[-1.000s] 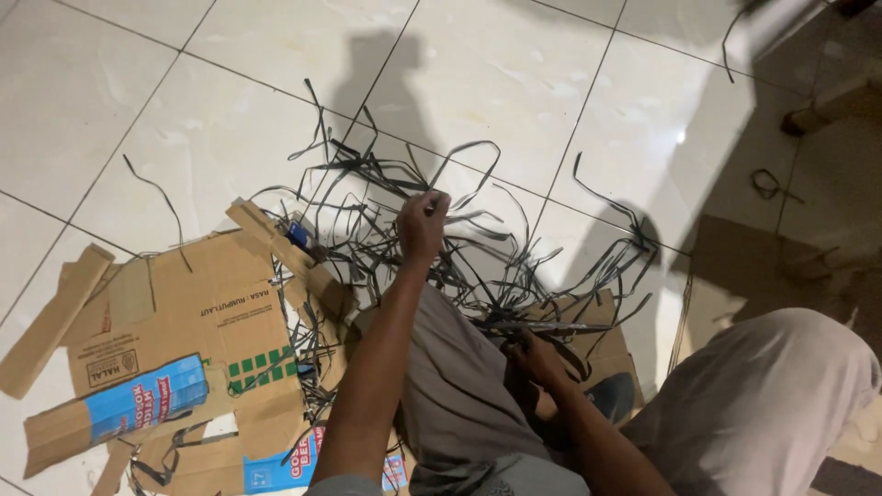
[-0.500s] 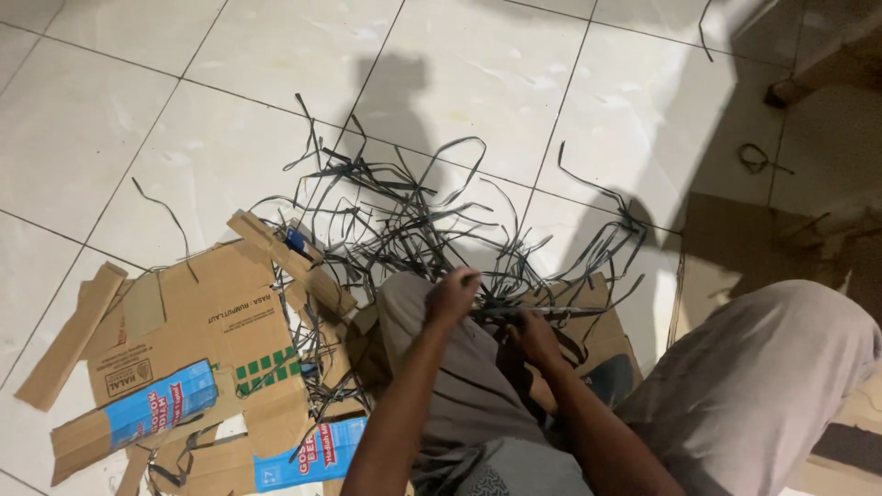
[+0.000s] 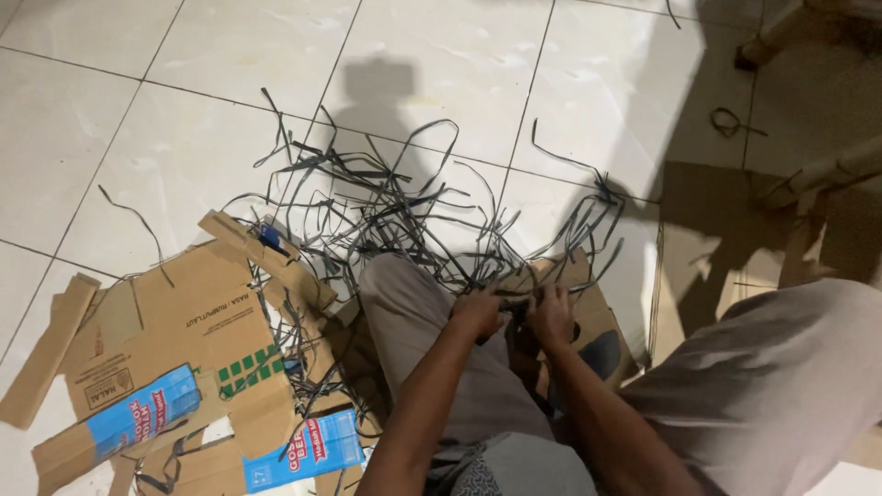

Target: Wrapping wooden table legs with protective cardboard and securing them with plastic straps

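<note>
A loose tangle of thin black strips (image 3: 395, 207) sprawls over the white tiled floor ahead of my knees. My left hand (image 3: 479, 312) and my right hand (image 3: 551, 316) meet side by side just above my left knee (image 3: 397, 294). Both are closed on the same few black strips (image 3: 514, 298), which run between them and out into the tangle. My right knee (image 3: 790, 367) in light grey trousers fills the lower right.
Flattened brown cardboard (image 3: 188, 321) with blue printed panels (image 3: 138, 418) lies at the lower left, with a loose cardboard strip (image 3: 48, 349) beside it. Another cardboard piece (image 3: 593, 317) lies under my hands. Wooden furniture legs (image 3: 781, 37) stand at the top right.
My left hand has pulled back from the far part of the tangle to join my right hand above the knee. The view has shifted slightly.
</note>
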